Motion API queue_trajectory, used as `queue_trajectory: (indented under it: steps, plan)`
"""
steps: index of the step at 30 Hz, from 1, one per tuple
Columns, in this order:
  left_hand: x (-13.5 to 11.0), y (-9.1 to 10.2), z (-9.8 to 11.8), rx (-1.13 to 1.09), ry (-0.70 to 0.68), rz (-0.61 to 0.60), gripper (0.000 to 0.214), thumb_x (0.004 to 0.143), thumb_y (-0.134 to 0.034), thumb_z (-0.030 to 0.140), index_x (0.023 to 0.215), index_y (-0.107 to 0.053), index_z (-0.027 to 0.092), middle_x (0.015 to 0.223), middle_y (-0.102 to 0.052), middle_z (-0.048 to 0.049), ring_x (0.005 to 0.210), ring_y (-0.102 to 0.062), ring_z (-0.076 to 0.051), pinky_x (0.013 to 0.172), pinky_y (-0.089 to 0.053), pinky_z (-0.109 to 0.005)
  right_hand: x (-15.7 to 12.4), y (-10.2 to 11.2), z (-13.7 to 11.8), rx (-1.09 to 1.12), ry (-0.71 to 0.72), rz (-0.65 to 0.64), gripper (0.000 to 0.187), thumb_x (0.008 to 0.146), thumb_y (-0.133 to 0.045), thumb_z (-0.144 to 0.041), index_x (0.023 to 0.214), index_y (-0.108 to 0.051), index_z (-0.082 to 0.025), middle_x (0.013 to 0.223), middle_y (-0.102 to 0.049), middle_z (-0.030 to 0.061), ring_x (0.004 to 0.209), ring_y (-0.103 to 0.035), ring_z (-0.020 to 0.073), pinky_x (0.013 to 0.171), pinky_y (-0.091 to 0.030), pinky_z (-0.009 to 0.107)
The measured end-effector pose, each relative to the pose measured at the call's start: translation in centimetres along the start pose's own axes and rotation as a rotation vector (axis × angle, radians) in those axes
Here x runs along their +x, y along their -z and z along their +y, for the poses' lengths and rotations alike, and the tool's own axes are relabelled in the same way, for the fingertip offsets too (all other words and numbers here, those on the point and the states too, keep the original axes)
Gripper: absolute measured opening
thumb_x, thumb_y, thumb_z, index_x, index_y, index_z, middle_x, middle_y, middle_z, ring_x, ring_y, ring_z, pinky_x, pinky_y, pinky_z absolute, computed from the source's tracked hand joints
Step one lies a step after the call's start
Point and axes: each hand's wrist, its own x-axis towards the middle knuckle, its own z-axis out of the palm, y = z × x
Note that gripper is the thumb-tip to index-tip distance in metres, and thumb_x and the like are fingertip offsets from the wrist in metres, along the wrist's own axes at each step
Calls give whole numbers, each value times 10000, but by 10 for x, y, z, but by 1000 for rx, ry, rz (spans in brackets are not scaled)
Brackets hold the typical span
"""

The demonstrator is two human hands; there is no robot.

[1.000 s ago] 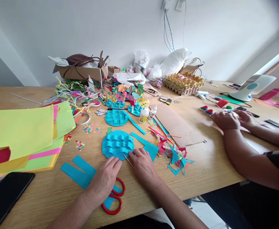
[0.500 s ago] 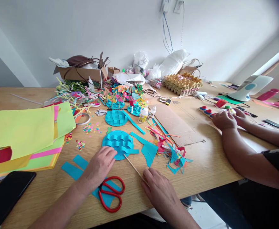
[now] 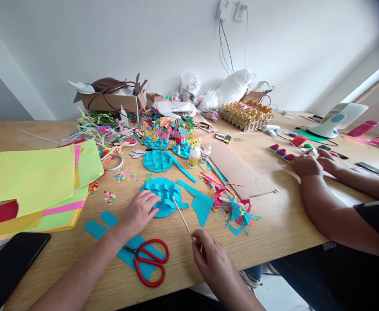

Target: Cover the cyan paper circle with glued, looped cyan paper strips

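A round blue disc [image 3: 164, 211] with curled strips of blue paper across it lies on the table before me. My left hand [image 3: 140, 212] rests at its left edge, fingertips on the strips, thumb and fingers apart. Pinched in my right hand [image 3: 208, 252] is a thin wooden stick [image 3: 183, 219], whose far tip is over the disc's right side, by the curled strips. Red-handled scissors [image 3: 152, 261] lie on flat blue paper strips [image 3: 95, 229], just below my left hand. Right of the disc is a cut blue paper piece [image 3: 202, 208].
Glue bottles [image 3: 194, 157] stand beyond the disc, near a second blue disc [image 3: 157, 161]. Coloured paper sheets [image 3: 30, 172] and a phone [image 3: 17, 268] lie left. Paper scraps [image 3: 237, 211] and cardboard [image 3: 241, 168] lie right, with another person's hands [image 3: 307, 164] farther over.
The stick's tip has risen from the disc's lower edge toward its strips. My right hand has tilted with it. My left fingers have drawn apart and shifted slightly up.
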Motion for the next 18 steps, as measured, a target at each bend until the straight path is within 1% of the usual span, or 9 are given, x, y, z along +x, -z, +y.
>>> queue_trajectory:
  steps: [2, 4, 9, 12, 18]
  plan:
    - [3, -2, 2, -13, 12, -13, 227, 737, -608, 89, 932, -544, 187, 905, -618, -33, 907, -526, -206, 820, -462, -369, 5, -8, -6, 99, -5, 22, 246, 789, -378, -119, 996, -505, -156, 624, -589, -13, 535, -571, 116, 510, -405, 196]
    - [7, -3, 5, -24, 28, -27, 249, 728, -611, 81, 939, -534, 187, 920, -617, -34, 924, -519, -205, 831, -455, -368, 9, -16, -12, 168, -7, 36, 302, 774, -381, -115, 1047, -507, -146, 619, -590, -14, 523, -561, 111, 503, -407, 190]
    - [13, -8, 10, -12, 67, -81, 284, 713, -592, 69, 953, -521, 203, 941, -606, -32, 956, -502, -215, 827, -444, -372, 8, -28, -17, 253, -15, 67, 354, 743, -397, -107, 1067, -537, -138, 599, -587, -16, 501, -542, 108, 498, -421, 182]
    - [14, -11, 10, 10, 84, -96, 289, 708, -590, 69, 952, -513, 204, 941, -598, -36, 965, -496, -223, 825, -437, -380, 6, -29, -19, 255, -28, 67, 376, 735, -390, -106, 1076, -545, -136, 599, -588, -12, 508, -543, 108, 510, -434, 181]
    - [12, -14, 7, -9, 105, -88, 271, 709, -580, 52, 923, -506, 203, 908, -593, -25, 923, -500, -208, 801, -433, -354, 7, -31, -21, 243, -38, 63, 375, 746, -383, -121, 1073, -569, -106, 628, -606, 19, 521, -551, 115, 546, -462, 199]
